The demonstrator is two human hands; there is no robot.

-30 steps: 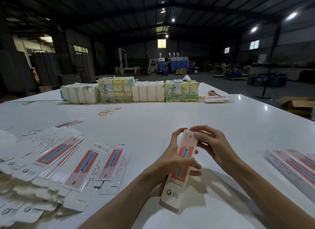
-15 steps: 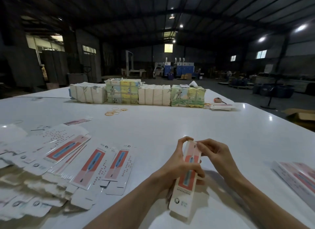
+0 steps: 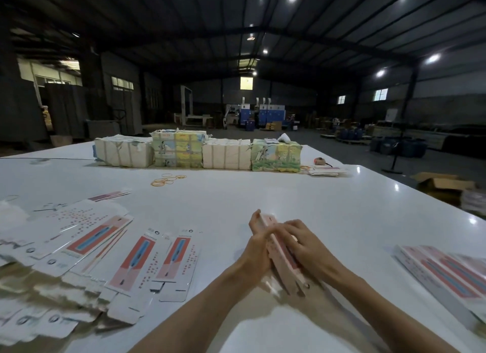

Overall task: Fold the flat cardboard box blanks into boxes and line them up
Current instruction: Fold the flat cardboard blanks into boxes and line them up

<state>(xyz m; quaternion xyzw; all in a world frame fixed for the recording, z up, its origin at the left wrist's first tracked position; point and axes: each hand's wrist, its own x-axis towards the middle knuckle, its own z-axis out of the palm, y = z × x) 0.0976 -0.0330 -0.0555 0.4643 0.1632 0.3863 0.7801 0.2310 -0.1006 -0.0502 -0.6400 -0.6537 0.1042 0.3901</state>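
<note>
Since a moment ago, the box point(image 3: 283, 268) has been turning onto its edge, and the right hand point(image 3: 302, 243) has been sliding from its far end down along its length. Now the left hand point(image 3: 259, 250) is gripping the box from the left, fingers curled round it, while the right hand's fingers are curling over its top. The box is lying low over the near middle of the table point(image 3: 263, 189), between flat blanks point(image 3: 147, 258) at left and finished boxes point(image 3: 447, 271) at right.
</note>
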